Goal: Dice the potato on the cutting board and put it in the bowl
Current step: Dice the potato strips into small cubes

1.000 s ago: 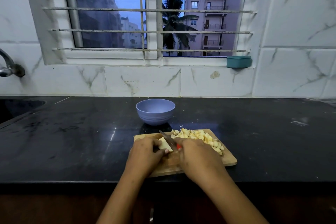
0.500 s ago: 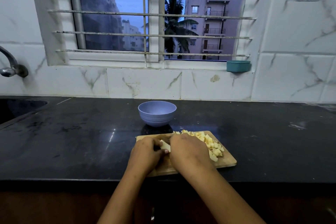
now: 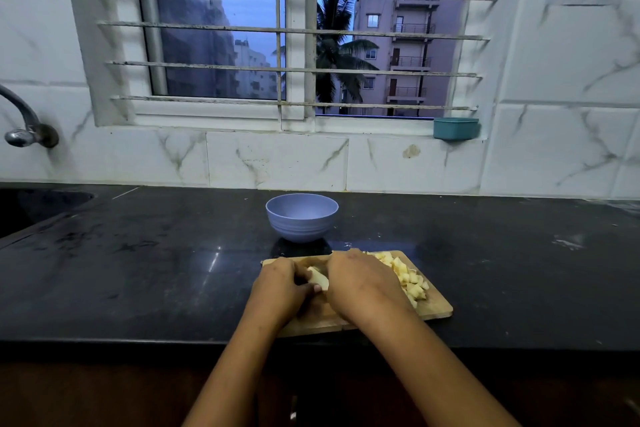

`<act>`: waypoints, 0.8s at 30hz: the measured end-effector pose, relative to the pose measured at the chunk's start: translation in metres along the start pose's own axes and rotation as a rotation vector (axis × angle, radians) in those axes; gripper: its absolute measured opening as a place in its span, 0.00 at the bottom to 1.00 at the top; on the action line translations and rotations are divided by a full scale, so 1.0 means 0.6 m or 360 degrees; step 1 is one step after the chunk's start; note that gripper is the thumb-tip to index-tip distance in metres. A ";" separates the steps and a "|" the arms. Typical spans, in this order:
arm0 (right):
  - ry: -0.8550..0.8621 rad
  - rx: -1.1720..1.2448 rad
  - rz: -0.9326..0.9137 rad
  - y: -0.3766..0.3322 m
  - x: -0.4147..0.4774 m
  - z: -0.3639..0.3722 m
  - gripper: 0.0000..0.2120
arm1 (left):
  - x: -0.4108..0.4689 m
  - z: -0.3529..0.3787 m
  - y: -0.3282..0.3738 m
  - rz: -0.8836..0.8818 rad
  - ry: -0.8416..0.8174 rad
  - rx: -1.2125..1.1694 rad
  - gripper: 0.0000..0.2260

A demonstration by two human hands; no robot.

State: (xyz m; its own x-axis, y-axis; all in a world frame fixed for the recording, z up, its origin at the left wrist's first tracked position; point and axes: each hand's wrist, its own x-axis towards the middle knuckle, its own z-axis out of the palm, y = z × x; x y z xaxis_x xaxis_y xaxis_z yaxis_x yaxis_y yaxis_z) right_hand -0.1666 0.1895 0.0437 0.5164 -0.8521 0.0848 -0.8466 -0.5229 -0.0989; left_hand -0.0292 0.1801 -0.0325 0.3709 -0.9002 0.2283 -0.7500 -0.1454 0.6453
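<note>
Left hand [image 3: 280, 288] rests on the near-left part of the cutting board [image 3: 437, 309]. Its fingers are curled round a pale potato piece [image 3: 319, 278] & pinch it, w/ the thumb tip at the piece's near edge. The piece lies on the board btwn the two hands. Right hand [image 3: 363, 284] is just beside it, back of hand up, knuckles toward the far side. Its fingers bend down & out of sight under the palm, so can't tell how far closed it is or what, if anything, it has hold of. Both forearms are bare & come in from the bottom of the view.

Diced potato [image 3: 406, 274] is a heap of small yellowish cubes on the right half of the board. It runs from the far edge toward the near-right corner & is partly hidden behind the right hand. The board is light wood & lies flat on the black table [image 3: 138, 270], a bit skewed to the table's front edge.

Bowl [image 3: 301, 217] is lilac-blue & upright on the table, just behind the board's far edge & apart from it. Only its smooth inner wall shows.

At the far left a sink [image 3: 38, 208] is set into the table, w/ a metal tap [image 3: 24, 125] on the wall [image 3: 277, 159] above it. The wall has white marble-look tiles. Above is a barred window [image 3: 294, 31] w/ buildings & a palm outside under a dusk-blue sky. A small teal tub [image 3: 455, 128] sits at the right end of the sill.
</note>
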 end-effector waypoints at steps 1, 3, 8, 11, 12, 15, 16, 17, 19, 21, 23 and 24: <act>-0.0028 -0.0006 -0.0007 0.000 0.000 -0.005 0.12 | 0.001 0.000 0.000 -0.0004 -0.0002 -0.0008 0.05; -0.0074 -0.0037 -0.0033 -0.001 -0.003 -0.014 0.12 | 0.002 -0.002 0.001 -0.0022 -0.0018 -0.0015 0.04; -0.0134 -0.0169 -0.0106 0.020 -0.043 -0.031 0.12 | 0.003 -0.004 0.003 -0.0012 -0.0001 0.0000 0.05; -0.0134 -0.0190 -0.0140 0.040 -0.080 -0.032 0.12 | 0.004 -0.004 0.002 -0.0043 0.0040 -0.0008 0.09; -0.0129 -0.0183 -0.0139 0.046 -0.092 -0.029 0.13 | 0.002 -0.003 0.002 -0.0060 0.0054 -0.0014 0.10; -0.0121 -0.0150 -0.0108 0.062 -0.108 -0.020 0.14 | -0.002 -0.003 0.001 -0.0060 0.0109 -0.0027 0.10; -0.0119 -0.0139 -0.0099 0.066 -0.109 -0.018 0.14 | -0.005 -0.003 0.003 -0.0054 0.0127 -0.0029 0.10; -0.0114 -0.0125 -0.0088 0.070 -0.109 -0.019 0.14 | -0.008 -0.005 0.004 -0.0051 0.0139 -0.0027 0.11; -0.0085 -0.0090 -0.0071 0.074 -0.105 -0.023 0.14 | -0.013 -0.006 0.006 -0.0044 0.0162 -0.0012 0.11; -0.0005 -0.0050 -0.0058 0.075 -0.097 -0.028 0.13 | -0.016 -0.006 0.007 -0.0040 0.0169 -0.0012 0.10; 0.0120 -0.0008 -0.0046 0.068 -0.085 -0.030 0.10 | -0.018 -0.007 0.007 -0.0030 0.0168 -0.0037 0.08; 0.0168 0.0008 -0.0048 0.061 -0.078 -0.028 0.09 | -0.019 -0.007 0.007 -0.0021 0.0170 -0.0030 0.07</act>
State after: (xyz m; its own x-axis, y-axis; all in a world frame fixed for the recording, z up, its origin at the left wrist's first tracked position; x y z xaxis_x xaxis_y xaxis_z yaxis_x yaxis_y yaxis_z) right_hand -0.2240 0.2108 0.0531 0.5248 -0.8294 0.1916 -0.8303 -0.5484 -0.0994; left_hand -0.0347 0.1915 -0.0293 0.4378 -0.8491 0.2955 -0.7347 -0.1484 0.6620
